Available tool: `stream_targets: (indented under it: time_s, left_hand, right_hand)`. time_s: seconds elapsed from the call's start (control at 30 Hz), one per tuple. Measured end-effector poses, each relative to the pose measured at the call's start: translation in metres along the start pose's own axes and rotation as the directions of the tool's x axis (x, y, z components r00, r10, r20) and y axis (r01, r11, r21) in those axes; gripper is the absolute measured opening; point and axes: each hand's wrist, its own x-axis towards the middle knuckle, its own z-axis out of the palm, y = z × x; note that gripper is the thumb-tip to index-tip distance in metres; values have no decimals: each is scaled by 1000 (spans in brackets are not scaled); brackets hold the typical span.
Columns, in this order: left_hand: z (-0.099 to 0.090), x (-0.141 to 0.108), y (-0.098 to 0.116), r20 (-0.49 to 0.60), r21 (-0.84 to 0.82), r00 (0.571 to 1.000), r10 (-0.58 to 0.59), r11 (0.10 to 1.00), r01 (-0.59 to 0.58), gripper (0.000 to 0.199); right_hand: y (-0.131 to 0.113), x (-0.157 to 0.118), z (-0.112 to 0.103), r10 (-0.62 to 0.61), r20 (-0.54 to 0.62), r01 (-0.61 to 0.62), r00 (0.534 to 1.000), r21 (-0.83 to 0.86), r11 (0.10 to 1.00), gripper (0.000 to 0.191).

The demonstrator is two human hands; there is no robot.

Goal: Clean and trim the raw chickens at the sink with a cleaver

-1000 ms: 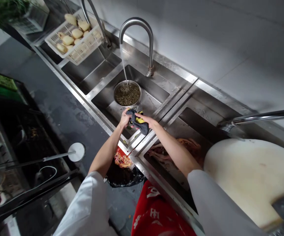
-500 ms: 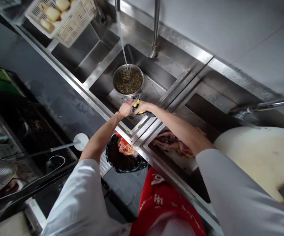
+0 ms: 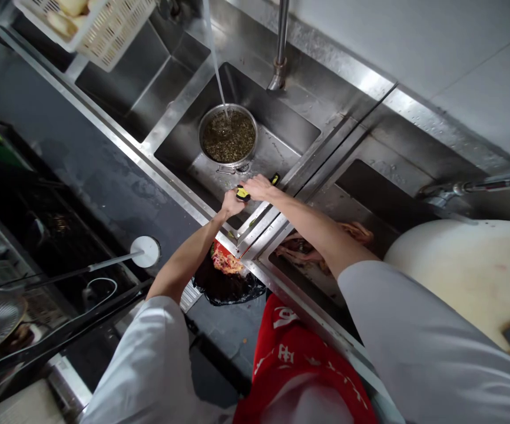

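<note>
My left hand (image 3: 232, 203) and my right hand (image 3: 259, 188) meet over the near end of the middle sink basin. Between them is a yellow and black object (image 3: 243, 193), and both hands have their fingers closed around it. Part of it sticks out past my right hand. Just beyond my hands stands a round metal pot (image 3: 255, 144) holding dark bits in water. A stream of water (image 3: 215, 56) runs into the pot. Too little shows of the yellow and black thing to name it.
A white basket (image 3: 116, 35) of pale vegetables is at the upper left. Raw meat (image 3: 301, 250) lies in the right basin, beside a large round board (image 3: 462, 274). Below the sink edge sits a black-lined bin (image 3: 231, 291). A metal pipe (image 3: 281, 35) rises behind the basin.
The yellow and black object has turned, and its end now shows beyond my right hand. Both hands have shifted slightly. The view has moved a little, with the basket further up and left.
</note>
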Motion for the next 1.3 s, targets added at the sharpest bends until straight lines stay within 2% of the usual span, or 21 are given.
stream_targets:
  time_s: [0.07, 0.13, 0.23, 0.37, 0.43, 0.5, 0.53, 0.6, 0.67, 0.77, 0.93, 1.07, 1.13, 1.2, 1.23, 1.27, 1.3]
  left_hand:
    - [8, -9, -1, -11, -267, 998, -62, 962, 57, 27]
    - [14, -19, 3, 39, -490, 986, -160, 857, 159, 25]
    - [17, -33, 12, 125, -701, 959, -253, 662, 266, 25]
    - [13, -44, 28, 256, -883, 936, -241, 335, 328, 29]
    - [7, -45, 35, 328, -899, 918, -225, 225, 376, 30]
    - [1, -42, 41, 364, -906, 908, -205, 148, 397, 29]
    - [-3, -40, 42, 375, -908, 906, -196, 119, 401, 31]
    - [-9, -36, 42, 401, -901, 893, -203, 89, 424, 46]
    - [-13, -34, 38, 429, -883, 872, -235, 92, 460, 63]
    - [-16, -35, 29, 431, -874, 865, -258, 122, 471, 72]
    - [-18, -35, 16, 338, -887, 899, -279, 224, 403, 66]
    - [-26, -44, 7, 182, -843, 910, -372, 417, 339, 52]
    - [-29, -64, 4, 84, -784, 925, -371, 548, 291, 47]
    - [-28, -93, 3, 31, -678, 949, -313, 691, 250, 47]
    - [-26, -110, 5, -1, -612, 966, -258, 764, 203, 49]
    - [-21, -127, 9, 10, -516, 982, -186, 840, 165, 53]
    - [-13, -145, 16, 81, -397, 994, -76, 912, 102, 57]
  right_hand:
    - [3, -3, 1, -20, -9, 19, 1000, -99, 995, 53]
    - [6, -3, 2, -69, -13, 66, 997, -176, 982, 50]
    - [11, 3, 2, -153, -55, 137, 987, -229, 964, 46]
    - [12, 8, 1, -188, -133, 159, 973, -198, 967, 43]
    - [7, 7, 2, -111, -217, 80, 970, -148, 986, 45]
    - [-1, 5, 5, 59, -322, -82, 945, -59, 995, 50]
    - [-6, 5, 5, 157, -347, -169, 925, -2, 986, 52]
    - [-13, 5, 7, 305, -313, -290, 900, 96, 952, 53]
    - [-17, 7, 6, 345, -225, -318, 911, 150, 936, 50]
    - [-18, 10, 4, 336, -153, -305, 929, 194, 932, 44]
    - [-25, 12, -1, 339, -129, -298, 932, 259, 919, 44]
    - [-49, -6, -10, 271, -85, -239, 959, 273, 932, 51]
    - [-62, -37, -14, 259, -114, -211, 959, 322, 923, 43]
    - [-73, -89, -16, 269, -176, -183, 947, 395, 900, 31]
    - [-78, -122, -15, 269, -208, -159, 940, 429, 889, 31]
    - [-82, -159, -13, 270, -222, -139, 937, 471, 871, 36]
    - [-88, -200, -9, 279, -236, -128, 931, 505, 854, 42]
